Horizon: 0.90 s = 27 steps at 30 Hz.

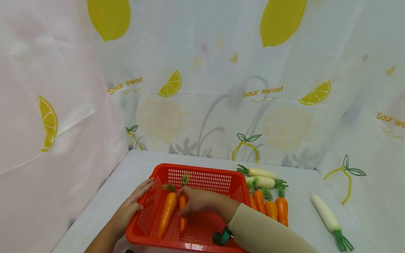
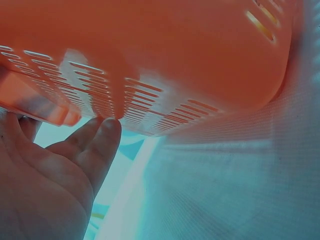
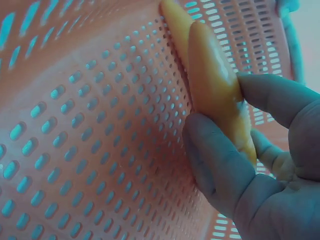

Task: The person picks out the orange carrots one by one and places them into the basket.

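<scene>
A red plastic basket [image 1: 196, 247] with slotted walls stands on the table. Inside it my right hand [image 1: 197, 202] pinches a carrot [image 1: 182, 225] between thumb and fingers; its orange body shows clearly in the right wrist view, with the basket floor [image 3: 100, 140] close by. Another carrot [image 1: 167, 214] lies to the left of it, also in the basket. At the basket's left side, my left hand [image 1: 126, 211] touches the rim and wall with fairly straight fingers. The left wrist view has those fingertips [image 2: 107, 132] against the outer slotted wall [image 2: 150, 95].
Right of the basket lie several carrots [image 1: 281, 211] with green tops and two white radishes [image 1: 262, 174]. A separate white radish [image 1: 326, 212] lies farther right. Lemon-printed cloth [image 1: 202, 116] hangs behind and at both sides of the white table [image 1: 302, 196].
</scene>
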### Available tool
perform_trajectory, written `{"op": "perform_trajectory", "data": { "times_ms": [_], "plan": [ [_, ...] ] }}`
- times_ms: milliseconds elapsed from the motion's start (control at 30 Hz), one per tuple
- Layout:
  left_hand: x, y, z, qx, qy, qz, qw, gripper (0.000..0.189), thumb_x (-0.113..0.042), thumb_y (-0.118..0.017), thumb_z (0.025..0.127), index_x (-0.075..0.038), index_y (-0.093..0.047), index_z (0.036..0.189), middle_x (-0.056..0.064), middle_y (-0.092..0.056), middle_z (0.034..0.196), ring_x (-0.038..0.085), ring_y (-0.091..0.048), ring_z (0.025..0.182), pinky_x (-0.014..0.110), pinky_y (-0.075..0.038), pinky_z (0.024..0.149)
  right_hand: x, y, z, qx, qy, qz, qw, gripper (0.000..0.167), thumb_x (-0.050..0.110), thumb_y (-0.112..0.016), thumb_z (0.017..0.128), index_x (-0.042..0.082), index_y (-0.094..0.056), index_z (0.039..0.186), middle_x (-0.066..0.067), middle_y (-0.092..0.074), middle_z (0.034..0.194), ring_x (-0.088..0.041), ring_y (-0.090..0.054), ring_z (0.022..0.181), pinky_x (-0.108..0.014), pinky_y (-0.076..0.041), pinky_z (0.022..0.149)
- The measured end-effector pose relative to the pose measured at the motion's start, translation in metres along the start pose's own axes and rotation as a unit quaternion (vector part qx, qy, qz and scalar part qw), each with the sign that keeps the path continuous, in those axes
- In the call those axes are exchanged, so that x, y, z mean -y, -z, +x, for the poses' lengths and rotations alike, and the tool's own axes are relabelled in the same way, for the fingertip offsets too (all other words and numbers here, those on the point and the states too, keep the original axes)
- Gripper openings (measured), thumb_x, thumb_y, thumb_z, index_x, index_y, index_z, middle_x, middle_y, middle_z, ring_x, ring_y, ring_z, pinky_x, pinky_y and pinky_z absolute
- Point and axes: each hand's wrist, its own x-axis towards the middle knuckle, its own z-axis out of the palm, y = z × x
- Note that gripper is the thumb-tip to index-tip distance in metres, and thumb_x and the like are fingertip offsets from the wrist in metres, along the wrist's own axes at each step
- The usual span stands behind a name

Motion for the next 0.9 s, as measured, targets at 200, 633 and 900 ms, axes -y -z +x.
{"op": "perform_trajectory", "data": {
  "times_ms": [200, 633, 900],
  "plan": [
    [-0.0003, -0.0012, 0.0006, -0.008, 0.017, 0.001, 0.9998, 0.08, 0.007, -0.037, 0.088, -0.013, -0.032, 0.165, -0.001, -0.009, 0.176, -0.017, -0.025, 0.141, 0.02, -0.047, 0.101, -0.0002, -0.0028, -0.0008, 0.01, -0.008, 0.04, 0.9991, 0.052, -0.002, -0.079, 0.085, 0.013, -0.053, 0.128, -0.015, -0.055, 0.113, -0.029, -0.061, 0.094, -0.043, -0.062, 0.079],
    [-0.0017, -0.0025, 0.0002, -0.015, 0.031, -0.002, 0.9994, 0.079, 0.007, -0.036, 0.088, -0.015, -0.034, 0.165, -0.002, -0.01, 0.176, 0.009, -0.014, 0.154, 0.02, -0.048, 0.101, -0.002, -0.0024, 0.0006, 0.014, -0.007, 0.045, 0.9988, 0.054, -0.002, -0.079, 0.086, 0.014, -0.055, 0.132, -0.014, -0.053, 0.116, -0.028, -0.06, 0.097, -0.044, -0.062, 0.08],
    [-0.0013, -0.002, 0.0002, -0.01, 0.026, -0.012, 0.9995, 0.079, 0.006, -0.035, 0.089, -0.013, -0.032, 0.165, -0.001, -0.008, 0.176, -0.01, -0.027, 0.142, 0.023, -0.05, 0.101, -0.0029, -0.0027, 0.0022, 0.012, -0.003, 0.033, 0.9994, 0.054, 0.002, -0.081, 0.087, 0.015, -0.055, 0.133, -0.013, -0.054, 0.116, -0.027, -0.06, 0.099, -0.044, -0.062, 0.081]
  ]
}}
